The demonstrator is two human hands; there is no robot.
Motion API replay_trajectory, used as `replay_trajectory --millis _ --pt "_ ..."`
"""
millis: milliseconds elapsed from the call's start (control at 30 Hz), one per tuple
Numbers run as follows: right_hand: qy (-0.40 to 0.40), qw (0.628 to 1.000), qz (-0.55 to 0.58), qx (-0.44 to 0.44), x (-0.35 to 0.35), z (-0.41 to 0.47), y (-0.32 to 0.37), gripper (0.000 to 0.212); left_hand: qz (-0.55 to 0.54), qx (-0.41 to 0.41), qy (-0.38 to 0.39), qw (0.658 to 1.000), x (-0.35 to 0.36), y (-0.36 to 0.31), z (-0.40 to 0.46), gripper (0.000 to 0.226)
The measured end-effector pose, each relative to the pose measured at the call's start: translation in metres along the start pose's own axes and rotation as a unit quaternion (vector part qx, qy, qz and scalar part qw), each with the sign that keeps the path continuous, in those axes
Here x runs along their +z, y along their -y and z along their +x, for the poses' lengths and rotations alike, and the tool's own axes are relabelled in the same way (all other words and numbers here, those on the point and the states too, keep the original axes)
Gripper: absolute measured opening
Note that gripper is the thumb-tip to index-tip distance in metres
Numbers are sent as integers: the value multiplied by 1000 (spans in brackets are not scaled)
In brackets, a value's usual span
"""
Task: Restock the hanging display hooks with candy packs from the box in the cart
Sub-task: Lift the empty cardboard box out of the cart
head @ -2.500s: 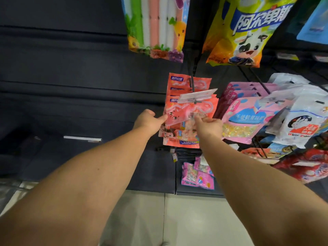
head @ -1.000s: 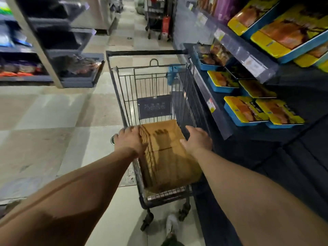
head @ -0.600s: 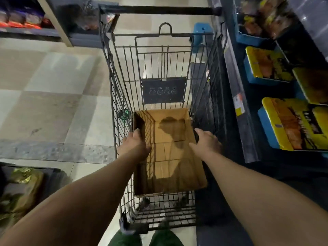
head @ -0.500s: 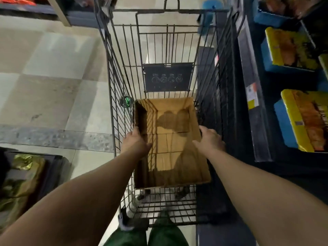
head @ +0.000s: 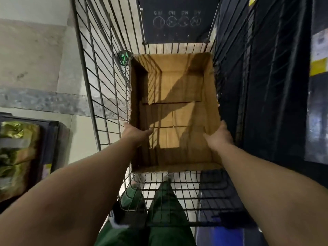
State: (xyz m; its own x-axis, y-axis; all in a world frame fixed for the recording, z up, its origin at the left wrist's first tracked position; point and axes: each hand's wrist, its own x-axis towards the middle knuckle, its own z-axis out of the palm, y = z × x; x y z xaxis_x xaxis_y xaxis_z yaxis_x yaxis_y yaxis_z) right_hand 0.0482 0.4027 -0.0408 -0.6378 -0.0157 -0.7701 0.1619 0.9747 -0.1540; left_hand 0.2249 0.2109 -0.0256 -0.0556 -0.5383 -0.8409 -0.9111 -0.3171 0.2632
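The left hand is gripping the left wall of the cardboard box, with the thumb lying inside against the wall and the other fingers hidden on the outer side. The right hand is gripping the right wall in the same way, its thumb pointing inward over the rim and its fingers reaching up along the outside edge. Both bare forearms are stretching down from the lower corners of the view toward the box. The box is sitting open-topped inside the wire cart, filling most of the basket's width and lying closer to the far end. Its brown floor is showing bare, crossed by shadows from the wires and the arms; no candy packs are showing in it. A dark panel with four small round symbols is hanging on the cart's far end above the box. Green trouser legs are showing through the wire mesh at the near end. Pale floor tiles are lying to the left, with gold-wrapped goods on a low display at the left edge. A dark shelf unit is standing just beside the cart's right side, carrying a yellow price tag.
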Motion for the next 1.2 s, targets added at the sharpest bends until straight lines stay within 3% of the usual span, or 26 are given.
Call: replay_trajectory --millis 167,367,567,700,867,1067,1200 --pt "-4 996 80 49 6 5 0 86 -74 -6 39 996 9 5 2 73" --pt "-86 987 120 60 -17 -33 6 71 -101 59 4 993 -16 -18 -46 61" --pt "-172 974 140 40 -55 -110 25 65 -77 166 -8 983 -62 -39 -103 84" --pt "-264 950 166 14 -85 -176 45 70 -14 285 -87 954 -99 -49 -145 92" --pt "-368 903 220 -24 -97 -276 74 76 12 418 -127 899 -168 -42 -203 90" --pt "-425 861 268 -81 -93 -383 140 73 -34 489 -164 856 -287 -39 -251 88" --pt "-412 852 280 -159 -72 -423 216 73 -73 476 -224 848 -372 -22 -243 83"
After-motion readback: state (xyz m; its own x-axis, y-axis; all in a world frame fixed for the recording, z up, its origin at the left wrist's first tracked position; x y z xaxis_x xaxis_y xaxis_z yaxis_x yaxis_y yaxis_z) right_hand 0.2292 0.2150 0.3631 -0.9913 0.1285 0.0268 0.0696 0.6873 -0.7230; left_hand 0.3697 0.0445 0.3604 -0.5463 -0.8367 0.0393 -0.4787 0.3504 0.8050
